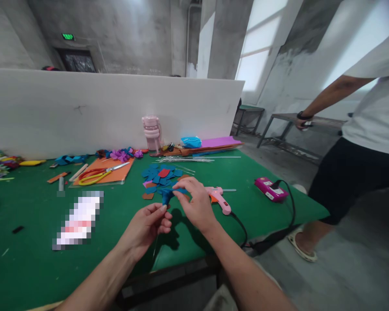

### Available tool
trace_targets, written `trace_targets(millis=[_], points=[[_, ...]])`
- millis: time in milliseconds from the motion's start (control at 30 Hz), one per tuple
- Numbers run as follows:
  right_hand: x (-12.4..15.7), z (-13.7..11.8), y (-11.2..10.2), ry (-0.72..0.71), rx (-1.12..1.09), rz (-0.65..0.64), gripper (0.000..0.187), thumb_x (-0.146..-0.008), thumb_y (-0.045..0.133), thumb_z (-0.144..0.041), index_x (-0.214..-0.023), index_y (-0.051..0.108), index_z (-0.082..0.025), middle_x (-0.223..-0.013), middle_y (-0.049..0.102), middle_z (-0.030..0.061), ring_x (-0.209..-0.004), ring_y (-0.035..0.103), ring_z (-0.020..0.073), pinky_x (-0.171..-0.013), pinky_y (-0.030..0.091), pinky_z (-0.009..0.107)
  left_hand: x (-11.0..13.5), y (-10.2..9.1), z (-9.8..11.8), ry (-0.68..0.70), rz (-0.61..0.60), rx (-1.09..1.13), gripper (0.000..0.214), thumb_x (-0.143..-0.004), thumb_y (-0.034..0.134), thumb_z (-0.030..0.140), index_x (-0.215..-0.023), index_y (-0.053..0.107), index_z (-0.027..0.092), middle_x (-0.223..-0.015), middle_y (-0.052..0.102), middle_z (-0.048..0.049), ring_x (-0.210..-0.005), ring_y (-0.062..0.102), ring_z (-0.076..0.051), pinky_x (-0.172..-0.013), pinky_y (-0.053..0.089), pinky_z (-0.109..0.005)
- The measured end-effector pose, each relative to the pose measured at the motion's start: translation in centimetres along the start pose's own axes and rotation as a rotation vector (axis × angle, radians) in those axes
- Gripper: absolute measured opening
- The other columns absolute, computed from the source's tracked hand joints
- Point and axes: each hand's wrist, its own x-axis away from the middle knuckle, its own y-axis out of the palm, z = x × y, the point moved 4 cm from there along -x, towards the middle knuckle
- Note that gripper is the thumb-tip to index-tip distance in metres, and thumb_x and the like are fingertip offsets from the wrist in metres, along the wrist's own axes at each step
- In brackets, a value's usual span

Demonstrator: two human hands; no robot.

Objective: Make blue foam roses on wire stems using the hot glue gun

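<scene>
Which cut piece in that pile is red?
The single bright red piece, lying among the blue pieces; the others look blue, brown or purple.

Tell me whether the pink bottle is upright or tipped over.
Upright: the pink bottle stands base-down on the green table, its lid at the top.

The bare left forearm [105, 270] and bare right forearm [243, 272] extend forward, converging. The bare left hand [153, 218] is turned partly upward, thumb pressed toward the index finger, remaining fingers curled. The bare right hand [196, 203], just beside it and slightly higher, arches inward, fingers bent, thumb extended toward the left.
</scene>
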Motion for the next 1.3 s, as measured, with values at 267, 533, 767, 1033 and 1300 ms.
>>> trace_targets(millis=[267,533,767,1033,1300], points=[[0.9,-1.1,0.3,0.111,-0.067,0.182,0.009,-0.083,0.053,-0.024,-0.075,0.056,-0.019,-0.075,0.059,0.0010,-0.075,0.053,0.0156,-0.073,0.041,0.030,-0.3,-0.5,0.5,0.145,0.087,0.061,0.009,-0.076,0.061,0.011,-0.078,0.053,0.013,-0.070,0.067,-0.0053,-0.056,0.064,-0.011,-0.054,0.053,-0.020],[1.4,-1.8,1.5,0.044,0.057,0.134,0.003,-0.080,0.057,-0.022,-0.078,0.059,-0.021,-0.079,0.062,0.0024,-0.082,0.053,0.0179,-0.079,0.039,0.033,0.0,0.0,0.1,0.160,0.070,0.102,0.015,-0.071,0.067,0.014,-0.079,0.054,0.014,-0.064,0.066,-0.0033,-0.057,0.063,-0.012,-0.054,0.052,-0.022],[1.5,-1.6,1.8,0.092,0.003,0.118,0.000,-0.078,0.058,-0.020,-0.078,0.058,-0.020,-0.079,0.060,0.0015,-0.080,0.052,0.0170,-0.075,0.040,0.031,0.3,0.3,0.1,0.171,0.035,0.083,0.022,-0.065,0.073,0.019,-0.078,0.056,0.014,-0.063,0.066,-0.0020,-0.056,0.062,-0.013,-0.054,0.051,-0.023],[1.6,-1.9,1.8,0.044,0.011,0.152,0.006,-0.081,0.055,-0.020,-0.077,0.058,-0.020,-0.077,0.061,0.0021,-0.078,0.052,0.0172,-0.076,0.039,0.032,0.3,0.4,0.2,0.175,0.019,0.073,0.022,-0.064,0.074,0.020,-0.078,0.058,0.013,-0.062,0.064,-0.0013,-0.055,0.061,-0.012,-0.054,0.050,-0.023],[1.8,-2.7,1.7,-0.083,0.136,0.153,0.007,-0.082,0.054,-0.019,-0.077,0.059,-0.021,-0.076,0.062,0.0023,-0.080,0.052,0.0174,-0.081,0.038,0.035,0.4,0.6,0.1,0.166,0.016,0.095,0.020,-0.063,0.074,0.021,-0.073,0.059,0.013,-0.059,0.061,0.0019,-0.051,0.057,-0.009,-0.050,0.048,-0.020]])
